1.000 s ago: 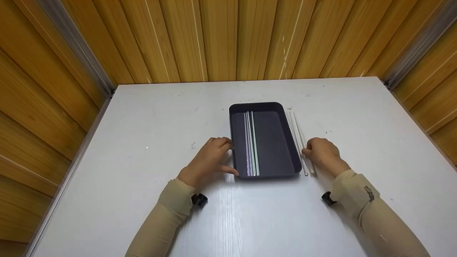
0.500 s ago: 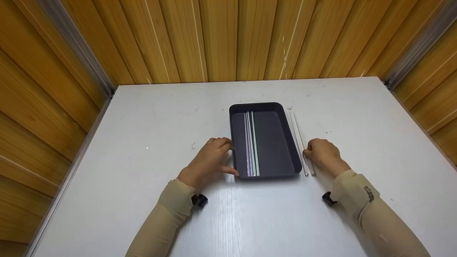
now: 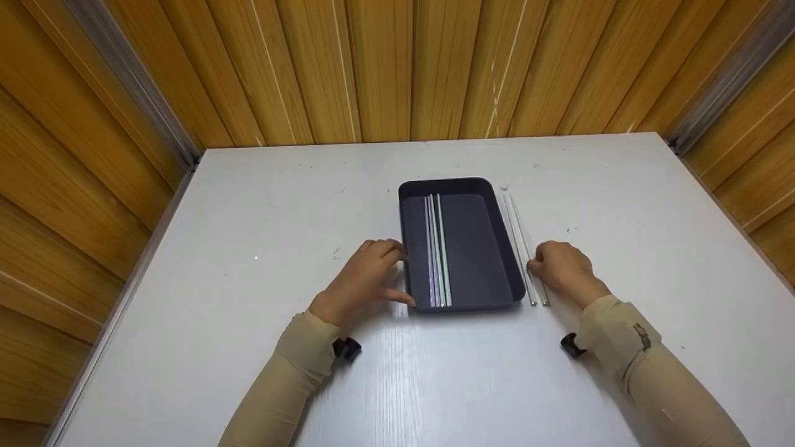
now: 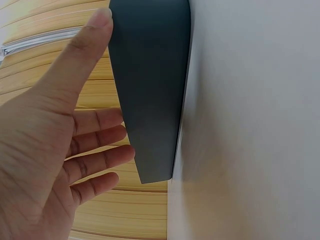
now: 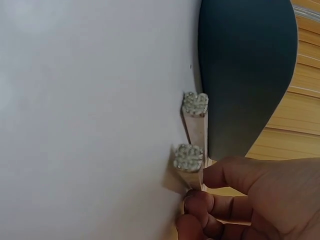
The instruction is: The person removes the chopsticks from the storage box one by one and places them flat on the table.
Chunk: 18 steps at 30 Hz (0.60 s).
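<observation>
In the head view a dark rectangular tray [image 3: 475,261] sits on the white table. Several slim chopsticks [image 3: 442,261], purple-tinted and pale green, lie lengthwise along its left side. My left hand [image 3: 371,270] touches the tray's left wall with thumb and fingers spread; the left wrist view has the fingertips [image 4: 127,152] against the wall. Two silver chopsticks lie on the table beside the tray's right wall. My right hand [image 3: 564,267] pinches the outer chopstick [image 5: 188,159] between thumb and fingers, while the inner chopstick [image 5: 195,105] lies nearer the wall. Both have glittery, textured ends.
The white table [image 3: 279,205] spreads around the tray on all sides. Wood-patterned panels [image 3: 385,68] stand behind it and to the left and right, with grey metal posts [image 3: 133,74] in the corners.
My right hand has shifted very slightly to the right at the outer chopstick. The left hand, the tray and the chopsticks in it look the same.
</observation>
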Each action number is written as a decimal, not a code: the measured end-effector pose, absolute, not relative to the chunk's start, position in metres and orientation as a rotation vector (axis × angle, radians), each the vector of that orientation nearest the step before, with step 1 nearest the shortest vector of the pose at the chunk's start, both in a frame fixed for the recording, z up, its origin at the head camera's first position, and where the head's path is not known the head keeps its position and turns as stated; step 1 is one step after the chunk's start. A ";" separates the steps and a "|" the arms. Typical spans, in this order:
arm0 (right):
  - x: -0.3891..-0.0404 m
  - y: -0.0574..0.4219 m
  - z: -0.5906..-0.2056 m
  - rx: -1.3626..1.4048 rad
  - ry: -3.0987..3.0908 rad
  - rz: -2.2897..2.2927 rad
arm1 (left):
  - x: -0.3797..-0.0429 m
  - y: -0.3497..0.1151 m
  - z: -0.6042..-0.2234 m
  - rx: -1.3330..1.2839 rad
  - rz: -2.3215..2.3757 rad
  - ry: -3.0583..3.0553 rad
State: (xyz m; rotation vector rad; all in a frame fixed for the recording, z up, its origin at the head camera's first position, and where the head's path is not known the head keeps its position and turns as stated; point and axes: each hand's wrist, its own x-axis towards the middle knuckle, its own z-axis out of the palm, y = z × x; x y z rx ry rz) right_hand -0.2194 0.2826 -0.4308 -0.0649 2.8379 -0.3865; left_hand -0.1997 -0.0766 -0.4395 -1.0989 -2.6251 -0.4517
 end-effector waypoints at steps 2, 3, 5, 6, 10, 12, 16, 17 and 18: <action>-0.220 0.283 -0.431 -0.063 2.835 -0.383 | -0.200 -0.077 -0.440 -1.100 -0.455 -2.623; -0.220 0.283 -0.431 -0.063 2.835 -0.379 | -0.200 -0.077 -0.439 -1.100 -0.454 -2.622; -0.220 0.283 -0.431 -0.059 2.833 -0.378 | -0.200 -0.077 -0.440 -1.103 -0.458 -2.617; -0.220 0.283 -0.431 -0.058 2.831 -0.377 | -0.200 -0.077 -0.440 -1.103 -0.455 -2.615; -0.219 0.283 -0.430 -0.055 2.830 -0.378 | -0.200 -0.077 -0.439 -1.105 -0.450 -2.613; -0.219 0.283 -0.431 -0.055 2.833 -0.379 | -0.200 -0.077 -0.439 -1.105 -0.443 -2.615; -0.219 0.284 -0.431 -0.056 2.839 -0.387 | -0.200 -0.077 -0.439 -1.107 -0.444 -2.618; -0.219 0.284 -0.431 -0.056 2.840 -0.388 | -0.200 -0.077 -0.438 -1.109 -0.444 -2.618; -0.219 0.285 -0.431 -0.055 2.841 -0.389 | -0.200 -0.077 -0.438 -1.110 -0.446 -2.618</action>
